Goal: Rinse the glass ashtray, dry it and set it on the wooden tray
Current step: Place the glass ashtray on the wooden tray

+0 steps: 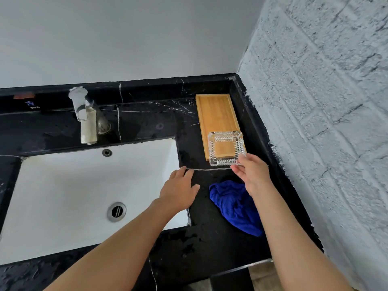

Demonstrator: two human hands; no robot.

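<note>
A square clear glass ashtray (225,148) with ribbed walls is at the near end of the wooden tray (216,112), overlapping its front edge. My right hand (252,173) grips the ashtray's near right corner with thumb and fingers. Whether the ashtray rests on the tray or hangs just above it I cannot tell. My left hand (180,190) lies flat and spread, holding nothing, on the black counter at the right rim of the white sink (63,185). A crumpled blue cloth (235,206) lies on the counter under my right forearm.
The black marble counter (151,120) runs into a corner; a rough white brick wall (325,122) stands close on the right. A chrome tap (84,114) stands behind the sink. The sink drain (116,212) is below my left hand.
</note>
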